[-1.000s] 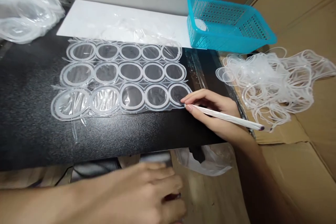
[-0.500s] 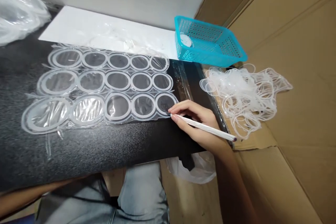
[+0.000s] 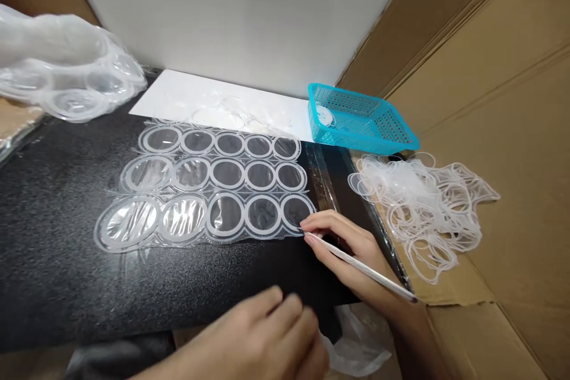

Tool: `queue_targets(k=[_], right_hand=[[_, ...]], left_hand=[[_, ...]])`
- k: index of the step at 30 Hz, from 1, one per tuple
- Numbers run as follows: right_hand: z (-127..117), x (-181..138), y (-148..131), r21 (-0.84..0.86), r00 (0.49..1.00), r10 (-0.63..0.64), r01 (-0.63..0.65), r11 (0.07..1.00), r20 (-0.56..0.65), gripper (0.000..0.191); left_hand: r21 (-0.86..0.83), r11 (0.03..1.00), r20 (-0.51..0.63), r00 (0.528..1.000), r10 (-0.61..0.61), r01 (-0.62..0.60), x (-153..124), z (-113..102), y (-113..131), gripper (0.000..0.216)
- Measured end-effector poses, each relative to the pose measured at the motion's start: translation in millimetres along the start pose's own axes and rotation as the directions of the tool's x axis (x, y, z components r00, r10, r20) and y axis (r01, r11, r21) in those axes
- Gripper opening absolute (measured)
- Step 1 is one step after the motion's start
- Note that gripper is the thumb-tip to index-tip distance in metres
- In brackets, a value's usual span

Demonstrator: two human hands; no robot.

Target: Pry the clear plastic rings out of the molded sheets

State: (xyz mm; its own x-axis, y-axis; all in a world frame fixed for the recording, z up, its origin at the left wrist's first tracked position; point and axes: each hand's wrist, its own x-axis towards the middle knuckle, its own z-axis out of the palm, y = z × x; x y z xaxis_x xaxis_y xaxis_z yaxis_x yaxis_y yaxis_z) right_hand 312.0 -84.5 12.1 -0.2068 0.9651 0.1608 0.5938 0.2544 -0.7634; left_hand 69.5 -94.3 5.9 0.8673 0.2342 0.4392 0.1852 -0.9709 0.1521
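A transparent sheet with rows of white-rimmed rings (image 3: 227, 173) lies on the black speckled table. My right hand (image 3: 345, 246) is at the sheet's near right corner, closed on a slim white pen-like tool (image 3: 365, 270). The tool's front end meets the sheet's edge by the last ring of the nearest row; its dark rear end points toward me. What kind of tip it has is hidden by my fingers. My left hand (image 3: 271, 332) hovers at the table's near edge, fingers curled in and slightly blurred. Whatever may be inside those fingers is hidden.
A blue plastic basket (image 3: 365, 139) with a white round item stands at the back right. Thin clear ring scraps (image 3: 418, 196) are heaped on cardboard at right. White paper (image 3: 178, 95) lies behind the sheet; bagged clear plastic (image 3: 75, 71) sits at far left. A plastic bag (image 3: 363, 341) hangs below.
My left hand has come up from below into view beside the table edge. My right hand keeps the tool at the same corner. The whole view has shifted, showing more wall.
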Motion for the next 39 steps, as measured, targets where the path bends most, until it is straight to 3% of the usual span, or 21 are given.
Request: queue_targets(k=[3,6,10,24,28,32,36,39], right_hand=[[-3,0,-5,-0.011,0.999,0.008,-0.007,1.0,0.043,0.012],[-7,2,-7,0.021,0.996,0.008,-0.009,1.0,0.083,0.01],[-10,7,-6,0.032,0.994,0.001,-0.005,0.999,0.114,0.008],[-19,14,-10,0.008,0.979,0.038,-0.04,0.999,0.198,0.004],[-17,16,-11,-0.143,0.98,-0.068,0.096,0.985,0.186,0.007],[-10,15,-4,-0.378,0.945,-0.279,0.325,0.867,0.172,0.014],[-6,13,2,-0.48,0.916,-0.351,0.401,0.78,0.194,0.022],[-5,11,2,-0.505,0.913,-0.336,0.409,0.76,0.233,0.022]], left_hand=[[0.255,0.966,-0.024,0.999,-0.04,0.045,23,-10,-24,0.024],[0.364,0.931,-0.039,0.999,-0.029,0.041,21,-1,-43,0.027],[0.346,0.936,-0.082,0.996,-0.042,0.068,14,9,-49,0.028],[0.165,0.979,-0.09,0.99,-0.109,0.123,16,10,-54,0.038],[0.121,0.985,-0.069,0.991,-0.115,0.123,17,10,-54,0.038],[0.052,0.993,-0.064,0.992,-0.107,0.11,19,10,-56,0.034],[-0.036,0.993,-0.069,0.991,-0.112,0.11,19,11,-60,0.031],[-0.074,0.99,-0.051,0.991,-0.121,0.117,19,10,-63,0.032]])
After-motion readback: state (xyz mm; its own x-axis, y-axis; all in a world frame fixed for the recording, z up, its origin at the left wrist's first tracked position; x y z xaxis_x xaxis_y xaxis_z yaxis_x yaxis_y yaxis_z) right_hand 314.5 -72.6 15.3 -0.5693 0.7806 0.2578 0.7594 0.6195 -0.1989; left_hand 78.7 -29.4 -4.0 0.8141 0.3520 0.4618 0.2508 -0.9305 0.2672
